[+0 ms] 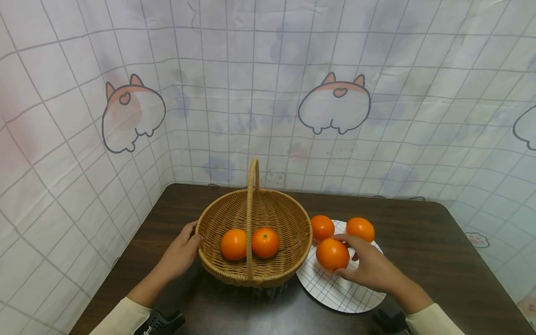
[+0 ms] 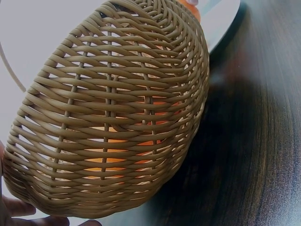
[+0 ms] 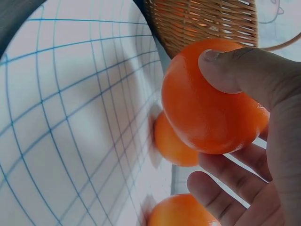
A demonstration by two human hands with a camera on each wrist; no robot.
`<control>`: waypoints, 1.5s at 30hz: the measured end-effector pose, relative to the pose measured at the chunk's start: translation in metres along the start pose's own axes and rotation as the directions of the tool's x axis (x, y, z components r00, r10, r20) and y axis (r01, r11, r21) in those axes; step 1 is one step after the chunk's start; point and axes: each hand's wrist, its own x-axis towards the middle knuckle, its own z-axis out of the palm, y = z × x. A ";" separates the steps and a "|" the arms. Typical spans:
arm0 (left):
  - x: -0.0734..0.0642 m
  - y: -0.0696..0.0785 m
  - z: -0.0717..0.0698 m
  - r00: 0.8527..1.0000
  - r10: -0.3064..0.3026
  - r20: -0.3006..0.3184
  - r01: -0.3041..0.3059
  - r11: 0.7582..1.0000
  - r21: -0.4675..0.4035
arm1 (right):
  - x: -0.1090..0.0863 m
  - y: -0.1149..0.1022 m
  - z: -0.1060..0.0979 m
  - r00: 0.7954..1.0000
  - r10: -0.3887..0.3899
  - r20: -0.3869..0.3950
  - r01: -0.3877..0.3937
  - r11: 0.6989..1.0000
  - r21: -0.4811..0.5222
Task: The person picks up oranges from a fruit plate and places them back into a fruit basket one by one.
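Observation:
A round wicker basket with a tall arched handle stands on the table, two oranges lying inside it. My left hand holds its left rim, thumb at the edge and fingers around the outer wall; the left wrist view shows the woven side close up. Over the plate, my right hand grips an orange between thumb and fingers. That white plate with blue grid lines bears two more oranges, one at the back left and one at the back right.
The dark wooden table carries the basket and, to its right, the plate. Behind and at the sides hangs a white grid-patterned curtain with cartoon animals. The basket's handle rises high above its rim.

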 end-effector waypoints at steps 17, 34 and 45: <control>-0.003 0.002 0.000 1.000 0.013 0.001 -0.013 1.000 0.000 | 0.008 -0.006 -0.019 1.000 -0.008 -0.019 0.007 1.000 -0.014; -0.005 0.004 0.000 1.000 0.013 -0.010 -0.012 0.999 0.032 | 0.021 -0.016 -0.033 0.993 -0.099 -0.065 0.102 0.994 0.033; -0.003 0.001 0.001 1.000 0.007 -0.012 -0.006 0.999 0.037 | 0.031 -0.027 -0.039 0.990 -0.124 -0.069 0.125 0.992 0.020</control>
